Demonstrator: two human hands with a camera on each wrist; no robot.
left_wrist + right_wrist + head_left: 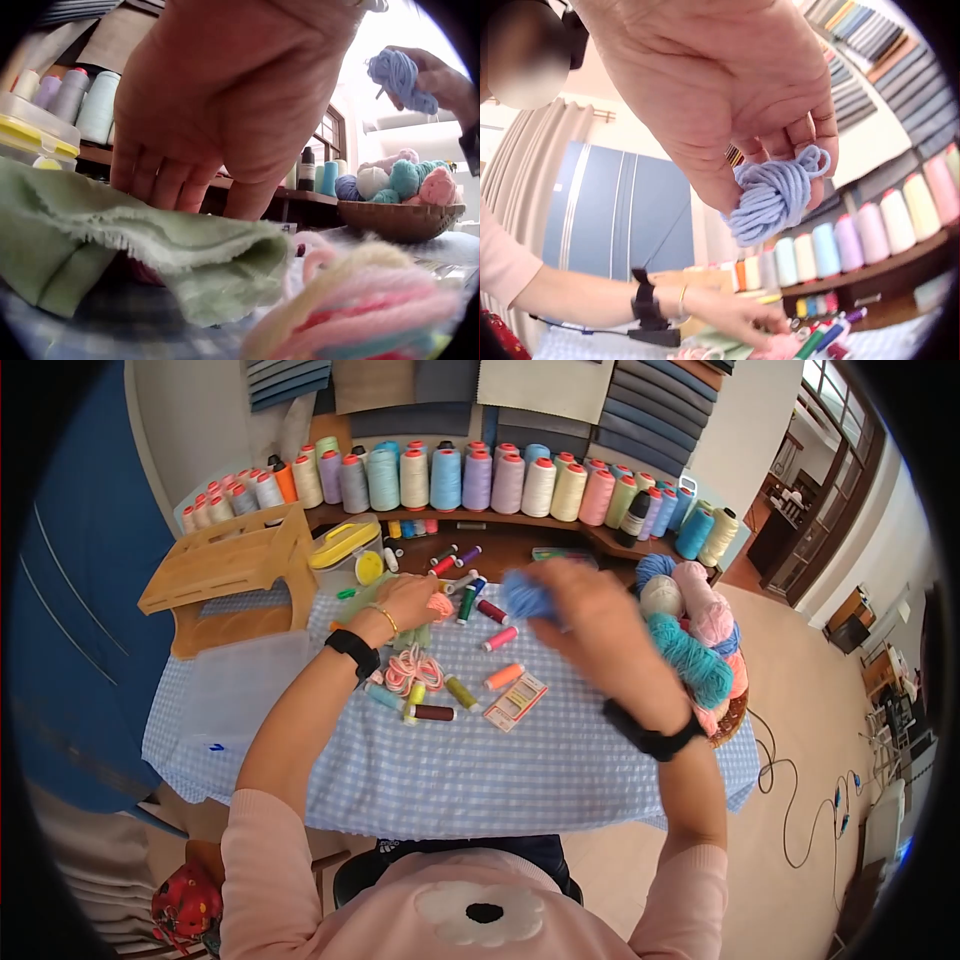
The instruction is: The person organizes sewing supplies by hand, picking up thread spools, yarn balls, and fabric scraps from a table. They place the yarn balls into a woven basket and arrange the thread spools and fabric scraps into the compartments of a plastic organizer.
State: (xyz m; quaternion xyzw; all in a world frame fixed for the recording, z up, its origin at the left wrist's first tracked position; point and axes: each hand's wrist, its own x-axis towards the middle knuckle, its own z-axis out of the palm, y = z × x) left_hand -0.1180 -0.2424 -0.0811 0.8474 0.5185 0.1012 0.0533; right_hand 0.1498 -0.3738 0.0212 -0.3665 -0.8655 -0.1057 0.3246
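Observation:
High over the right half of the table, my right hand (600, 630) pinches a small blue yarn bundle (772, 199) between thumb and fingers; it is blurred in the head view. My left hand (405, 603) reaches down on the table's left side, at a coral-pink yarn bundle (440, 605). In the left wrist view its fingertips vanish behind a green cloth (67, 217), so I cannot tell whether they grip the yarn. A pink-and-white yarn hank (412, 670) lies nearer me. To the right stands a basket (405, 221) heaped with yarn balls (690, 660).
Small thread spools (462, 693) and a needle packet (515, 702) lie on the checked tablecloth (400, 790). A clear plastic box (245, 685) and a wooden rack (235, 560) stand left, beside a yellow-lidded case (345, 545). Large thread cones (445, 480) line the back shelf.

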